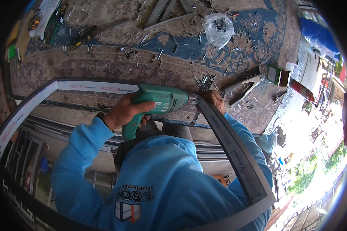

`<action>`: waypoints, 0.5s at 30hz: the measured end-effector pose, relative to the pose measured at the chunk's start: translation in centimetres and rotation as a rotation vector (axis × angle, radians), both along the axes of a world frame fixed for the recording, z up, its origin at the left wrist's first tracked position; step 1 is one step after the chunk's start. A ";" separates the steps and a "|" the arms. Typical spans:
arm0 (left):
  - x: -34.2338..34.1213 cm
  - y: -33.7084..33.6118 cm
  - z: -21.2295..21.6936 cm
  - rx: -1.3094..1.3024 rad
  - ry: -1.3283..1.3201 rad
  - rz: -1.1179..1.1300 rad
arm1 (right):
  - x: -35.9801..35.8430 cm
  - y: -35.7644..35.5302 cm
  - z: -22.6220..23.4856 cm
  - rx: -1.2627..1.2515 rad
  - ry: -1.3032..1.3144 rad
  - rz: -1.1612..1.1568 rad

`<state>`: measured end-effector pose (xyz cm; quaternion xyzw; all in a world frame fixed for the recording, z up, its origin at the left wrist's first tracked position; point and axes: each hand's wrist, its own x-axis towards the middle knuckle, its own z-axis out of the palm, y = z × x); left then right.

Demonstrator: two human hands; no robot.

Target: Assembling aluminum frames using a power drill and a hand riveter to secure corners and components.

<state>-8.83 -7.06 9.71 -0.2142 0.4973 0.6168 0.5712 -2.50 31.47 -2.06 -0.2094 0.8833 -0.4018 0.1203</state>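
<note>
My left hand (pixel 123 111) is wrapped round the handle of a green power drill (pixel 162 101). The drill lies level, its chuck (pixel 192 98) pointing right at a corner of a large aluminium frame (pixel 229 140). Whether the bit touches the metal is too small to tell. At that corner my right hand (pixel 214 101) has its fingers closed round the frame, partly hidden behind it. The frame, covered in printed white film, surrounds my upper body, with its far bar resting along the carpeted workbench (pixel 115 63).
Screws and metal scraps lie scattered over the bench. A clear plastic bag (pixel 218 30) sits at the back, pliers-like metal handles (pixel 246 86) and a small green box (pixel 278 76) to the right. A red cylinder (pixel 302 90) is beyond. Dark metal profiles (pixel 162 19) lie far back.
</note>
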 end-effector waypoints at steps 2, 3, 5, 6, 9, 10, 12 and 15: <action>0.0 0.4 0.6 -0.010 0.025 0.001 | -0.1 -0.1 0.0 0.014 0.008 -0.006; 0.0 0.6 0.9 -0.032 0.055 0.001 | -0.1 -0.2 0.0 -0.002 0.024 -0.008; 0.0 0.8 1.2 -0.017 0.052 0.002 | -0.2 -0.3 0.2 0.021 0.005 -0.004; -0.1 0.9 1.3 -0.018 0.068 0.005 | -0.3 -0.3 0.2 0.016 0.007 -0.004; -0.1 1.0 1.3 -0.021 0.052 0.015 | -0.6 -0.3 0.3 -0.013 0.077 0.031; 0.0 1.1 1.3 -0.013 0.041 0.009 | -0.6 -0.3 0.3 -0.010 0.067 0.033; 0.3 1.2 1.4 -0.024 0.020 0.071 | -0.6 -0.3 0.2 -0.009 0.056 0.035; 0.8 1.5 1.7 -0.046 0.036 0.065 | -0.4 -0.3 0.0 0.025 0.096 0.059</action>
